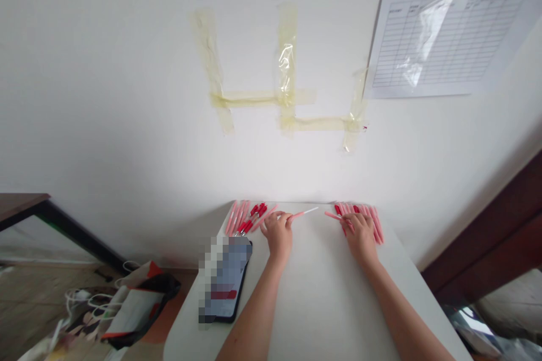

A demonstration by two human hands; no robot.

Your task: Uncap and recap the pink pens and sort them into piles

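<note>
Left hand [278, 232] has its fingers closed on a thin pink plastic stick with a white tip [303, 213]. It pinches the stick by one end, and the white tip points across at the right hand [359, 233]. That hand lies knuckles up with its fingers curled down. It seems to grip a short pink plastic tube [332, 215], whose free end juts back toward the stick. The two pieces are near each other but not touching.

The stick looks slim and bendy, so a pinch closer to the tip would probably steady it. Keeping both wrists on the surface and lining the pieces up end to end should prevent a skewed meeting. Either forearm could sweep the loose stock about, so slow, small moves seem wise.

Just beyond the left hand lies a heap of pink tubes and red caps [248, 218]. Under and beyond the right hand is a row of pink tubes [374, 221]. Both rest on a white matt table [322, 299]. Outside the left forearm sits a dark-cased phone [243, 287]. Ahead of both hands rises a white wall [127, 96] with yellowed tape strips [288, 98] and a printed grid sheet under clear film [444, 34].
</note>
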